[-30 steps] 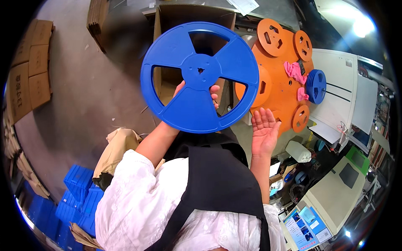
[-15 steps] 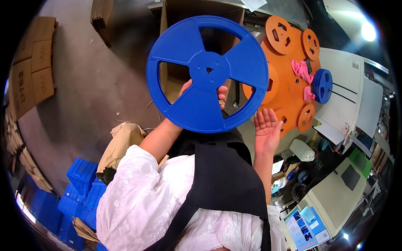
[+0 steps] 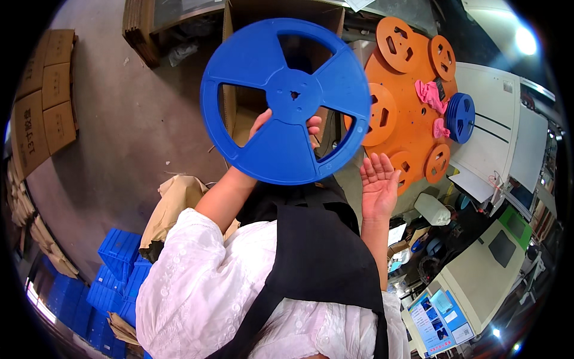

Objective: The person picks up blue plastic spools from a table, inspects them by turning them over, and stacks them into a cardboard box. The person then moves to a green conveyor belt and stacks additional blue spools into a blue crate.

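Observation:
A large blue plastic reel [image 3: 293, 149] is held up in front of me, its broad face toward me, with three wide cut-outs around a small centre hole. My left hand [image 3: 260, 124] grips it from behind. The thumb shows through the left cut-out and fingertips through the right one; the palm is hidden by the reel. To the right of the reel, my right hand [image 3: 379, 182] is raised, palm up, fingers stretched and holding nothing. It does not touch the reel.
Behind the reel stands an open cardboard box [image 3: 239, 116]. An orange turntable [image 3: 412, 113] with round orange discs lies to the right, bearing pink cloths [image 3: 428, 96]. Beside it is a stack of blue reels [image 3: 461, 118]. Cartons [image 3: 45, 107] and blue crates [image 3: 116, 257] are at the left.
The reel in my left hand has shifted a little left and upward and tilted slightly. My right hand stays open, almost where it was.

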### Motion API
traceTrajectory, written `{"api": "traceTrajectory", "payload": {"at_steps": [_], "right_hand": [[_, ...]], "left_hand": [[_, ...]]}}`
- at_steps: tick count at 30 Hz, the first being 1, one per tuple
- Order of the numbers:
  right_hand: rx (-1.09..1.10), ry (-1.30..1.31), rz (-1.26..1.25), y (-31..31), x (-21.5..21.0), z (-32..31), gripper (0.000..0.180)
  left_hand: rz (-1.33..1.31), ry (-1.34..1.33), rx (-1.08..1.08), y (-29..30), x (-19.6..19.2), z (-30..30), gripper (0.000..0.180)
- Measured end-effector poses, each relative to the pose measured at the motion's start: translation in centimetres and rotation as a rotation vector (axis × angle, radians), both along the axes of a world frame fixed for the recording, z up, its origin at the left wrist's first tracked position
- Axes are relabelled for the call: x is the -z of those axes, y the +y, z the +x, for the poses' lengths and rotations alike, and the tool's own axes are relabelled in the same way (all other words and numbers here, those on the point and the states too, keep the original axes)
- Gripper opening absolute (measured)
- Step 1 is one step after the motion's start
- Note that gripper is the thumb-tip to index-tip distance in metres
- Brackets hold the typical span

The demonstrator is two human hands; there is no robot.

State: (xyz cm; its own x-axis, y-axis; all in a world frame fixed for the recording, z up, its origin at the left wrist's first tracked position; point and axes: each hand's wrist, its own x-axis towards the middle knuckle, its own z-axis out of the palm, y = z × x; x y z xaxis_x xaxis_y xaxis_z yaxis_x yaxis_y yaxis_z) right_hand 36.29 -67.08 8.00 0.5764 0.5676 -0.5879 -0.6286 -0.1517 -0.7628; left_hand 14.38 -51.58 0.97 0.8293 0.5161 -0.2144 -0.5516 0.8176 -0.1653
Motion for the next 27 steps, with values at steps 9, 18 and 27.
{"api": "traceTrajectory", "payload": {"at_steps": [9,18,27], "right_hand": [[0.041,0.008,0.165,2.1,-2.3,-1.8,0.063],[0.078,0.065,-0.003,1.4,-4.3,-1.3,0.049],[0.130,0.093,0.001,0.8,-4.9,-1.6,0.046]], "left_hand": [[1.585,1.775,0.039,-0.6,-5.5,2.3,0.091],[1.712,1.732,-0.005,-1.8,-6.7,3.5,0.088],[1.680,1.682,0.044,-2.1,-6.5,3.8,0.087]]}}
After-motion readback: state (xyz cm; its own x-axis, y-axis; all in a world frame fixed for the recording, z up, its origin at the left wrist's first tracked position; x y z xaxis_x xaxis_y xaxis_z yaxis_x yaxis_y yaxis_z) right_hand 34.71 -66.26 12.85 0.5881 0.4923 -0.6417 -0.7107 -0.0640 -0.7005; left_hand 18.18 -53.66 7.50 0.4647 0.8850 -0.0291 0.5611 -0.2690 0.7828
